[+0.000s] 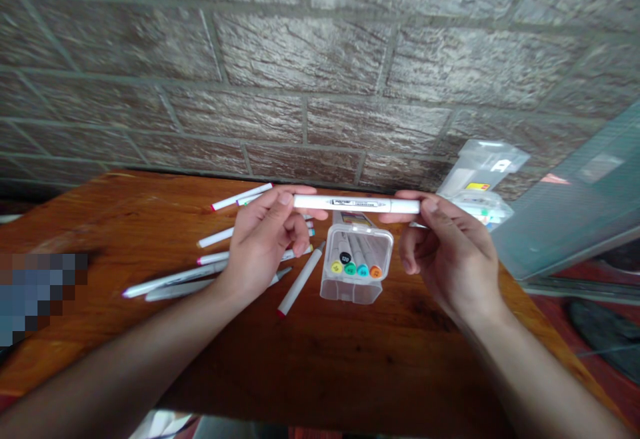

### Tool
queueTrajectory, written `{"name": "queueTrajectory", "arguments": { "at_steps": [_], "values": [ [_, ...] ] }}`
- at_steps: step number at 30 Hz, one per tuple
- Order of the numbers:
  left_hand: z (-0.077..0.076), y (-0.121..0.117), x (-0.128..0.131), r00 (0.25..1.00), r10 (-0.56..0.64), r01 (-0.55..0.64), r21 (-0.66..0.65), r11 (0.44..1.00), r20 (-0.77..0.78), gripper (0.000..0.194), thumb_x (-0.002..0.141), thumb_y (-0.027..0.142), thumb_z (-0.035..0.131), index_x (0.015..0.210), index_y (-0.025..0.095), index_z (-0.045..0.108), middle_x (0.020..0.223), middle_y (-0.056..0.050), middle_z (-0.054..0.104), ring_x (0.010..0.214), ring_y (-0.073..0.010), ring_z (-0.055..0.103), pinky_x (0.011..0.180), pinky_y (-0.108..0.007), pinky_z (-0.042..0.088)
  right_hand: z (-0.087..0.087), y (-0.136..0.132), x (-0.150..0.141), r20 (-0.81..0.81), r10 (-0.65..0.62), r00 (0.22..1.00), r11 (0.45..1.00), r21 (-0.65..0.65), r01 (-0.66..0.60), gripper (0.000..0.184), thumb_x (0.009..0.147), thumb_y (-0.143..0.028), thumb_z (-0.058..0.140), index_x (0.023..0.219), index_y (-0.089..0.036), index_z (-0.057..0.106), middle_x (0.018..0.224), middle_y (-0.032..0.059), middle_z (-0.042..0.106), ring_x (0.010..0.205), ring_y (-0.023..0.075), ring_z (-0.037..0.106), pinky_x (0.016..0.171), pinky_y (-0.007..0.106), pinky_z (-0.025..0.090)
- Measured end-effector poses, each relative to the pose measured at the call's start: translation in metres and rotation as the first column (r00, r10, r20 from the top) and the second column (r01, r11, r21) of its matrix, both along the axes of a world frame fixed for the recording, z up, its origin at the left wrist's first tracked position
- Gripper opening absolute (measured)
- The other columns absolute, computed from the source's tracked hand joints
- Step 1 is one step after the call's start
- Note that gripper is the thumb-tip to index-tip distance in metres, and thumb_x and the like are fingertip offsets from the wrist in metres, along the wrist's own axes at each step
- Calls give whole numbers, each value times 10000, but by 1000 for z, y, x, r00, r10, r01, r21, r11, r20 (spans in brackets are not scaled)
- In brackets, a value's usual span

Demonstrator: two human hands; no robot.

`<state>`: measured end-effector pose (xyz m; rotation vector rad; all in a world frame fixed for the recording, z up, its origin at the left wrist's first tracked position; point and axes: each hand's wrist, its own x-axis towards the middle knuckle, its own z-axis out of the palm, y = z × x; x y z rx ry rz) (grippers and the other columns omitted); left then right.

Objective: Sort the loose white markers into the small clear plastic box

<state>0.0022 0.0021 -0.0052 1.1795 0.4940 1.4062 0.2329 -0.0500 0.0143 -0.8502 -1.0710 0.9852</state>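
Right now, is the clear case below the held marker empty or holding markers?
Holding markers: at least five ends, yellow, black, green, blue and orange, show inside the case.

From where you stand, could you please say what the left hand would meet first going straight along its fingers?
Probably the right hand, gripping the other end of the white marker that the left hand holds; depth is unclear.
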Motion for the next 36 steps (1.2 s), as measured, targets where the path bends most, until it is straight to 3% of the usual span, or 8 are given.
{"name": "queueTrajectory", "arguments": {
  "at_steps": [36],
  "values": [
    [4, -1, 0, 1000, -6, 5, 8, 1000, 13, 256, 975, 382, 748, 1069, 150, 804, 889, -123, 830, 464, -97, 553, 442, -233, 428, 4, 0, -2, 16, 0, 1000, 1000, -25, 1, 187, 989, -398, 726, 1012, -221, 784, 929, 74, 876, 363, 114, 550, 343, 258, 400]
  ]
}}
